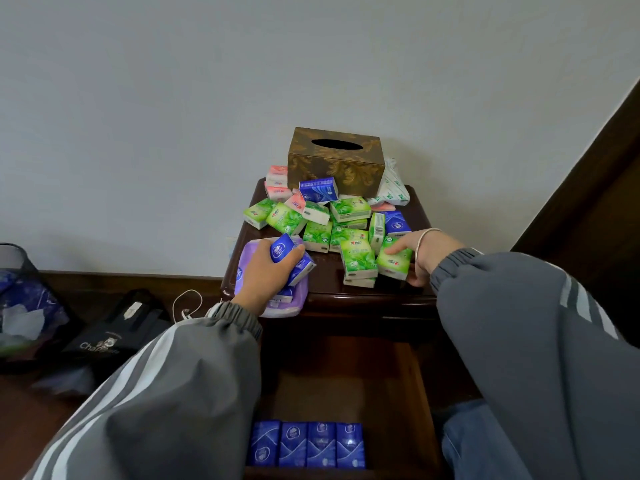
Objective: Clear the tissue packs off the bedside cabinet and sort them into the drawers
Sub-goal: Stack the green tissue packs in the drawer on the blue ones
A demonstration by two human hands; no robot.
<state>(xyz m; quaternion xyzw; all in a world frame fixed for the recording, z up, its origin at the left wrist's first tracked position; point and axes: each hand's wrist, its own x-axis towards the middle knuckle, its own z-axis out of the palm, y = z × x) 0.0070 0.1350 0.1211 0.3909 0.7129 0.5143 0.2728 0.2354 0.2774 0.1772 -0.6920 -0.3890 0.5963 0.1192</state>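
Four blue packs (307,444) in open drawer (420,393), side by side.

I see the dark wooden bedside cabinet (420,216) heaped with small tissue packs: green packs (358,258) jumbled across the middle and front, pink packs (277,174) stacked at the back left, a blue pack (318,189) tilted behind them. Below, the open drawer (419,386) holds four blue packs (307,444) lined in a row along its front.
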